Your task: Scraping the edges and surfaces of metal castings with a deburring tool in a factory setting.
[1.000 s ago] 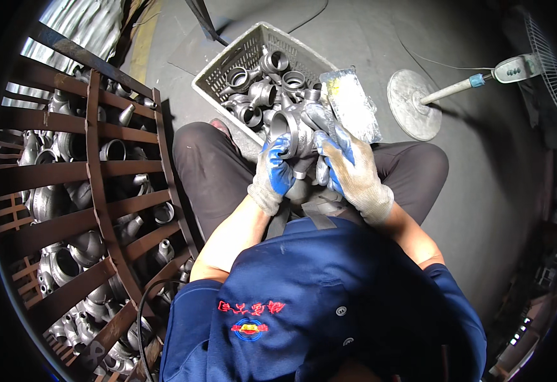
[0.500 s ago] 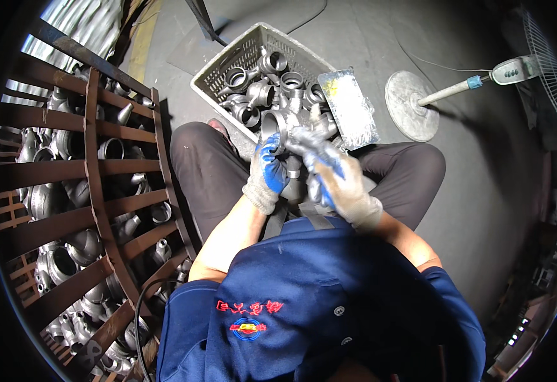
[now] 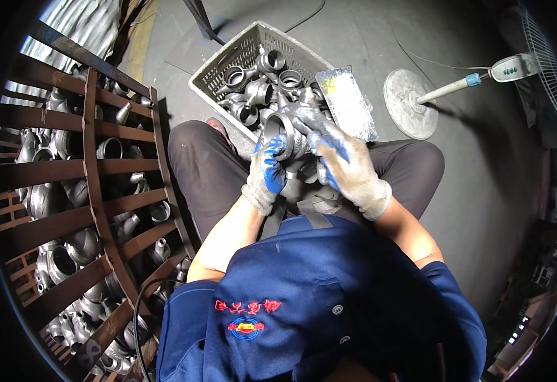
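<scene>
My left hand (image 3: 267, 170), in a white work glove with blue palm coating, is closed round the near rim of a grey metal casting (image 3: 279, 125). The casting has a wide round mouth tilted toward the left. On its right side my right hand (image 3: 353, 170), gloved the same way, has its fingers curled round something grey. Motion smears those fingertips, so I cannot tell whether that grey shape is part of the casting or a separate tool. More grey metal shows in shadow below the hands, between my thighs.
Beyond my hands stands a grey plastic crate (image 3: 203, 81) of similar castings, with a pale flat board (image 3: 348, 105) leaning at its right corner. To the left is a rusty barred metal cage (image 3: 93, 165) full of castings. A pedestal fan (image 3: 412, 105) stands at the right.
My right hand has shifted slightly right, and the grey shape by its fingers has moved farther from me. The casting's mouth is turned a little more toward view; my left hand still holds it.
</scene>
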A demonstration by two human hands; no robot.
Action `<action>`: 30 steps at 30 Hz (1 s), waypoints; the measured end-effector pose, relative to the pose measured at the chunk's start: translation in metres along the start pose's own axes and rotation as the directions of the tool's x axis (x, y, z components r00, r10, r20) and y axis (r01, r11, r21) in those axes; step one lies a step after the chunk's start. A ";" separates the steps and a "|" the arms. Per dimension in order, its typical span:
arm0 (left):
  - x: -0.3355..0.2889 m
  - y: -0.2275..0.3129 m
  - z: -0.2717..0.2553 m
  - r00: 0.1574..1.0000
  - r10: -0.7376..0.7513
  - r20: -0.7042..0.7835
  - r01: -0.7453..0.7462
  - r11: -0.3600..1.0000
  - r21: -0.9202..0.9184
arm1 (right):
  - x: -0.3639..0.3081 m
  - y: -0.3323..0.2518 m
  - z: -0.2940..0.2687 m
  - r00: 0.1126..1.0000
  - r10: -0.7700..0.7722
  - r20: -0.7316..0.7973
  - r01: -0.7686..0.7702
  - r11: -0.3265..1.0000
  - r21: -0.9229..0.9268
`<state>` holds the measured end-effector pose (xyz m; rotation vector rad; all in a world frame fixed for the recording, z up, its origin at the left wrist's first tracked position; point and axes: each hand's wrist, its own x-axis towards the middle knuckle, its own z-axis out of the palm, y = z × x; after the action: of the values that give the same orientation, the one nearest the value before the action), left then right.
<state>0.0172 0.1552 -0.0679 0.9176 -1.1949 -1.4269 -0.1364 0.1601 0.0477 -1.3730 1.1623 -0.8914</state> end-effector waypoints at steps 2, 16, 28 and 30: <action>0.002 0.002 -0.001 0.990 -0.119 0.075 0.132 0.971 -0.198 | -0.003 -0.005 -0.011 0.983 0.182 0.026 -0.182 0.942 0.283; 0.009 0.023 0.011 0.939 -0.307 0.155 0.306 0.541 -0.783 | -0.007 -0.006 -0.023 0.989 0.136 -0.056 -0.116 0.955 0.274; 0.006 0.005 0.014 0.913 -0.330 0.238 0.407 0.743 -0.531 | 0.010 0.024 -0.042 0.979 0.153 -0.133 -0.115 0.960 0.254; 0.012 0.013 0.013 0.910 -0.393 0.135 0.404 0.760 -0.510 | 0.006 0.023 -0.040 0.961 0.113 -0.252 -0.071 0.983 0.170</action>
<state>0.0049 0.1463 -0.0515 0.7848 -0.5613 -1.9851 -0.1772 0.1457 0.0300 -1.0852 1.3123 -1.0976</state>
